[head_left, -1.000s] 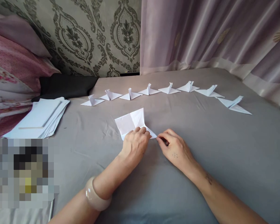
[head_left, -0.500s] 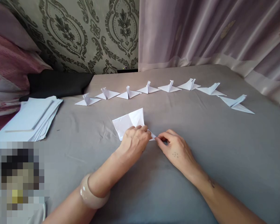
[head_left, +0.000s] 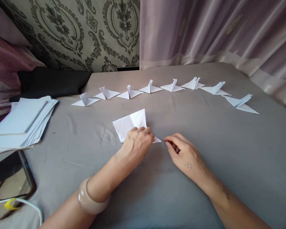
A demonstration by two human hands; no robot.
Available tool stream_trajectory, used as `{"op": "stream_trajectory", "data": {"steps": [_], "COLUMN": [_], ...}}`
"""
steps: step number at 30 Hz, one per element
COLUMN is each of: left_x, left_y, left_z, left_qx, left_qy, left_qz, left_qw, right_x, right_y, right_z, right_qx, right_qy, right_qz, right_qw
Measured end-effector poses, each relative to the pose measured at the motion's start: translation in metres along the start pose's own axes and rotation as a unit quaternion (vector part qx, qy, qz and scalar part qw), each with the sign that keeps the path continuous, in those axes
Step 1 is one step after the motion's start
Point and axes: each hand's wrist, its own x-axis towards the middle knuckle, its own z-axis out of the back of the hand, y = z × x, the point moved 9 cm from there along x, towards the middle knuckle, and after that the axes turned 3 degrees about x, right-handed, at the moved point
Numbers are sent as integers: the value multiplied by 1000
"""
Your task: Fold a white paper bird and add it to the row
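White paper, thin and creased into several panels, is lying on the grey cloth-covered surface (head_left: 193, 178), near the middle of the head view. This folded white sheet (head_left: 122, 125) is spreading its broad panels on the far left side, while a narrow point is showing at its near right.

Left hand (head_left: 137, 140): palm down over the sheet's near edge, fingers bent together and covering part of it. The fingertips are hidden, so whether they are pinching a layer or only pressing, one cannot tell. The placement is probably serving to hold the folds flat. A pale, glossy bangle (head_left: 91, 198) is circling the left forearm.

Right hand (head_left: 184, 151): fingers curling, thumb and index tips close together just beside the narrow point, apparently apart from it. No paper is showing between them; whether the tips are meeting is unclear. The closeness is likely giving ready access to that corner.

Eight small white folded-paper shapes with upright centres (head_left: 150, 89) are standing in a curved row beyond the sheet, perhaps set there to leave working room. A loose stack of white paper (head_left: 19, 117) is lying at the left, presumably within reach, beside a flat black item (head_left: 52, 81). Nearer, a white cable (head_left: 30, 203) with a yellow tie (head_left: 9, 204) is crossing a dark, glossy rectangular device (head_left: 10, 178).
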Motion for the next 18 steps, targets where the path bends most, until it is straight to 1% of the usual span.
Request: {"op": "stream_trajectory", "data": {"steps": [2, 5, 8, 12, 15, 18], "left_x": [0, 0, 0, -1, -1, -2], "left_y": [0, -1, -1, 1, 0, 0], "left_z": [-2, -2, 0, -2, -2, -1], "left_qx": [2, 11, 13, 8, 16, 24], "left_qy": [-2, -24, -31, -17, -31, -47], "left_qz": [-1, -7, -7, -2, -5, -4], "left_qw": [1000, 1000, 999, 1000, 999, 999], "right_x": [-4, -8, -9, -10, -8, -8], "right_y": [9, 19, 22, 21, 25, 36], "right_z": [-2, -8, -11, -8, -6, 0], "right_qx": [-18, -75, -125, -129, -97, -41], "right_qy": [7, 29, 48, 44, 19, -43], "right_qz": [37, 76, 82, 73, 84, 109], "right_qw": [999, 994, 988, 988, 992, 992]}}
